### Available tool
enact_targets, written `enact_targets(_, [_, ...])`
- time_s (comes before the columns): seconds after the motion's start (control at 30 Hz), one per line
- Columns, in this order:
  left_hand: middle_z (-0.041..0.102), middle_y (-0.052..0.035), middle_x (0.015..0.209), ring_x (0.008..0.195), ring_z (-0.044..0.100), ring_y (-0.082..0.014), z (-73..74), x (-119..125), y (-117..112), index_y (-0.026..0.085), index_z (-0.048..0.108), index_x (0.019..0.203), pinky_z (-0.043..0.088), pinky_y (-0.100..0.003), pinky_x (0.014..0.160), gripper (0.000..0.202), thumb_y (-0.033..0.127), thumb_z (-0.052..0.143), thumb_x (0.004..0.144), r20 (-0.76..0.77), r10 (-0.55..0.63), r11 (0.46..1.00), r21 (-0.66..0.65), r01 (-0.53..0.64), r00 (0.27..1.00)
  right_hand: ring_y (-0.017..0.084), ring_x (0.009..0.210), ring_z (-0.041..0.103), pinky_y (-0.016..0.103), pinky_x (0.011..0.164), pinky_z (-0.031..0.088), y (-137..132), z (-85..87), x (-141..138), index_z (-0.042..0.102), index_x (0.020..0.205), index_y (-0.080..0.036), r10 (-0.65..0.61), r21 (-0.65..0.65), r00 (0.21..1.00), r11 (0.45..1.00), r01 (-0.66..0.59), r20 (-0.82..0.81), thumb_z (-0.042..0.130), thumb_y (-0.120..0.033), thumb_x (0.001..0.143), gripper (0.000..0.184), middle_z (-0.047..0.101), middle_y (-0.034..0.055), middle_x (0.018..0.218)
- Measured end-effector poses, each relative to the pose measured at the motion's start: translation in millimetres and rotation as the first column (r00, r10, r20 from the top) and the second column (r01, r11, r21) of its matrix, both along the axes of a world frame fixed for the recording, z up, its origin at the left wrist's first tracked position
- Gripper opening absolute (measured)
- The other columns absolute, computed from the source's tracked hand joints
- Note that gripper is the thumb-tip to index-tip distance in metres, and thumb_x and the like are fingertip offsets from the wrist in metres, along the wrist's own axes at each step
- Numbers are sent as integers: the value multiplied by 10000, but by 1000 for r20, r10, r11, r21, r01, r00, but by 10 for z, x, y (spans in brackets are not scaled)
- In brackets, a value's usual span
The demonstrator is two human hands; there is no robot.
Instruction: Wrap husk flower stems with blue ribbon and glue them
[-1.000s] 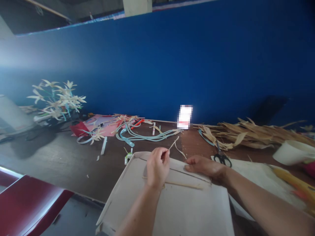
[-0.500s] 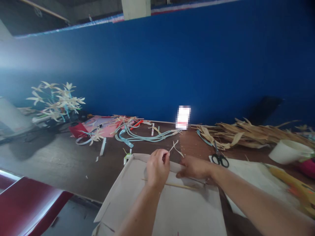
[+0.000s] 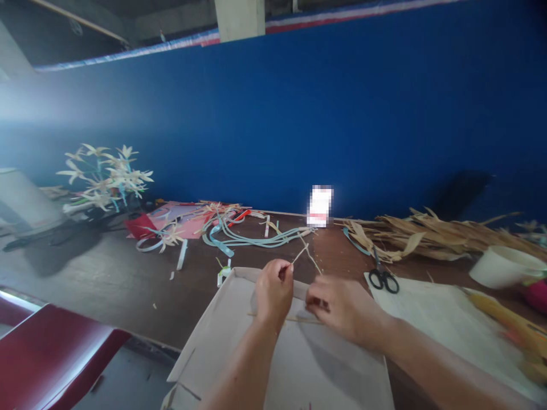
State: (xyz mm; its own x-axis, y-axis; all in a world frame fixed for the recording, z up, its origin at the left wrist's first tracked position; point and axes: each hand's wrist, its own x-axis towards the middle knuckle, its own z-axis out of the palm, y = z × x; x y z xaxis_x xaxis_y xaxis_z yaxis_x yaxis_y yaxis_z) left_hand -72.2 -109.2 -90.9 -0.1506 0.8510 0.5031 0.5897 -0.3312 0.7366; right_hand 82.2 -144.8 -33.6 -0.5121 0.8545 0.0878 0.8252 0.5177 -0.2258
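Note:
My left hand (image 3: pixel 273 297) is closed in a pinch over the far part of a shallow white cardboard box (image 3: pixel 226 330). A thin pale strip (image 3: pixel 299 253) juts from its fingertips toward the table. To its right, my right hand (image 3: pixel 339 302) is slightly blurred, its fingers curled together above the box's far edge; whatever they hold is hidden. Another thin pale strip (image 3: pixel 315 262) shows just beyond the right hand. A slender tan stick (image 3: pixel 304 320) lies in the box, partly behind my left hand.
Black scissors (image 3: pixel 383 280) rest by a white sheet (image 3: pixel 427 307) on the right. Dried husks (image 3: pixel 461 234) and a white cup (image 3: pixel 498 266) lie farther back. Pale blue cords (image 3: pixel 269 241) sit behind the box. Husk flowers (image 3: pixel 109 176) stand left, before a blue wall (image 3: pixel 273 114).
My right hand has lifted a little toward me, its fingers going from stretched low in the box to curled. My left hand keeps its pinch in nearly the same place.

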Motion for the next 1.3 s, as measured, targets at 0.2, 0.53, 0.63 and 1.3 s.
enact_targets(0.2, [578,-6,722,680,508,-120,-10,6,-15,185,578,741,375,-235,643,128,242,482,804,4,-13,1000,13,13,1000,197,600,599,276,503,310,-112,-65,-58,615,805,-193,126,-24,955,992,-124,268,460,-216,737,171,641,56,793])
enact_targets(0.53, [587,0,727,670,517,-114,52,-37,-44,184,589,768,393,-221,635,150,297,496,798,187,69,998,-27,-65,980,189,666,577,269,536,315,16,80,168,571,783,-180,183,43,944,978,-202,273,487,-187,694,122,621,54,806])
enact_targets(0.63, [589,5,715,657,521,-112,36,-38,-22,189,592,772,396,-221,631,159,319,504,791,222,81,995,-75,-66,972,164,687,551,254,565,313,56,181,320,560,759,-185,175,32,956,982,-188,237,469,-162,712,105,599,39,785])
enact_targets(1.3, [601,3,720,657,533,-111,0,-34,1,191,596,767,401,-217,630,156,314,502,785,222,71,994,-94,-51,972,213,824,598,286,648,386,627,-125,1149,661,926,-295,-326,-90,945,941,328,32,484,-378,755,260,672,28,920])
